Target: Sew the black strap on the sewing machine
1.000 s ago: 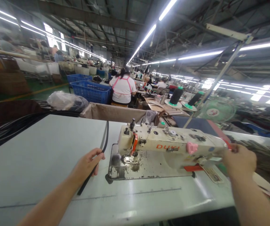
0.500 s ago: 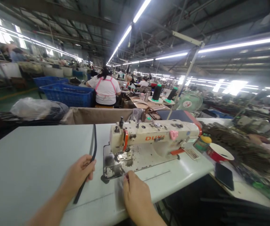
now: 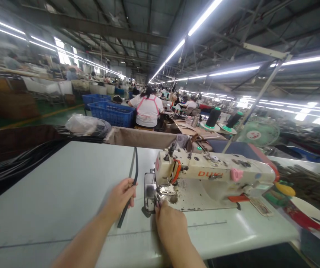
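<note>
Head view, step: we judge we are bringing a black strap (image 3: 130, 186) up to the sewing machine (image 3: 213, 175) for stitching; it is not yet under the needle.
Head view, left hand (image 3: 120, 197): fingers curled around the strap, pinching it just left of the machine bed.
Head view, right hand (image 3: 169, 221): fingertips at the presser foot (image 3: 160, 195); we cannot tell whether they pinch anything.
Head view, next move: we think the strap end must be slid rightward under the foot and lined up straight.
Head view, strap look: narrow, dark, flexible, running from the hand back across the white table (image 3: 51, 193) toward its far edge.
Head view, nearby: thread cones (image 3: 213, 117) and a fan (image 3: 257, 134) behind the machine.
</note>
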`<state>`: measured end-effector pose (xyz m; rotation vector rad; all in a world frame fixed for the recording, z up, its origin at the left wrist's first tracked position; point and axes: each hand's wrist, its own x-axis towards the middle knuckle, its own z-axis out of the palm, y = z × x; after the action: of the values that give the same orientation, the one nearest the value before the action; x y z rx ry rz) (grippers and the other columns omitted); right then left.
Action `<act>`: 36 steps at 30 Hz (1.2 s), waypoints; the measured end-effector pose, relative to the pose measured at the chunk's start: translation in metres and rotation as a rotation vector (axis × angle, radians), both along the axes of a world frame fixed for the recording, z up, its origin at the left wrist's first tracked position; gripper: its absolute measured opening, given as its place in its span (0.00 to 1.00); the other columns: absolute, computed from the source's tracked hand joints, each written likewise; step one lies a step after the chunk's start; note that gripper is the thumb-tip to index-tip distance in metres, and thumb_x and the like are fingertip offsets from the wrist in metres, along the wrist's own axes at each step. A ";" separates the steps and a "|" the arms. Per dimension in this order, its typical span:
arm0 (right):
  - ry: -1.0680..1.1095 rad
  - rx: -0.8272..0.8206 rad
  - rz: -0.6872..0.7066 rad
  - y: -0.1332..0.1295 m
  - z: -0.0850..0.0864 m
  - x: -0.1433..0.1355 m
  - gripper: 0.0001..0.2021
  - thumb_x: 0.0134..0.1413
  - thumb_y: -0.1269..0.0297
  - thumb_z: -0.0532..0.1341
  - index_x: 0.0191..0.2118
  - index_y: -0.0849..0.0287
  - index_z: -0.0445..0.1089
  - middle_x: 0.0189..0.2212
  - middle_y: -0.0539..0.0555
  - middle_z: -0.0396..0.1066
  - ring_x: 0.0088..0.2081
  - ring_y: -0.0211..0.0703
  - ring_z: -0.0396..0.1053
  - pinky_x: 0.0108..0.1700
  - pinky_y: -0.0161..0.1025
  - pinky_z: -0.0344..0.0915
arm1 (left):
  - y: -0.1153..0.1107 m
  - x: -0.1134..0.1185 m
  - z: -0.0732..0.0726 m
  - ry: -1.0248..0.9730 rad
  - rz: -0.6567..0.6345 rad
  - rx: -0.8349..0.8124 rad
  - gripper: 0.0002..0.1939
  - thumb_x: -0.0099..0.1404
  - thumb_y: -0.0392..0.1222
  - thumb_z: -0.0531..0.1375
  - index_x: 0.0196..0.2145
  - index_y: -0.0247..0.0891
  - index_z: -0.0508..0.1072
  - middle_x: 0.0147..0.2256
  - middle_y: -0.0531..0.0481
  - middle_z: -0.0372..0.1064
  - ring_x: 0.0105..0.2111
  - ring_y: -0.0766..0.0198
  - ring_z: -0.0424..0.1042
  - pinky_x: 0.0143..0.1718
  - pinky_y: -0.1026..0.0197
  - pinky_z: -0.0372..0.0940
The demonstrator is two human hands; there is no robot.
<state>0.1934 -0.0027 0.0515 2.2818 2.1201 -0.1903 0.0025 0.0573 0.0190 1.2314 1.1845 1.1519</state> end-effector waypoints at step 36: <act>0.808 0.132 0.125 -0.036 -0.004 0.024 0.07 0.63 0.72 0.57 0.34 0.54 0.68 0.30 0.47 0.72 0.35 0.40 0.70 0.37 0.34 0.58 | -0.079 0.007 -0.026 -0.277 0.071 -0.305 0.35 0.48 0.55 0.74 0.52 0.43 0.77 0.35 0.48 0.72 0.18 0.72 0.54 0.17 0.67 0.44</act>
<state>0.2171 -0.0382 0.0479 2.3791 2.6519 -1.1749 0.0098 -0.0213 -0.0074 0.7783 1.1484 1.1053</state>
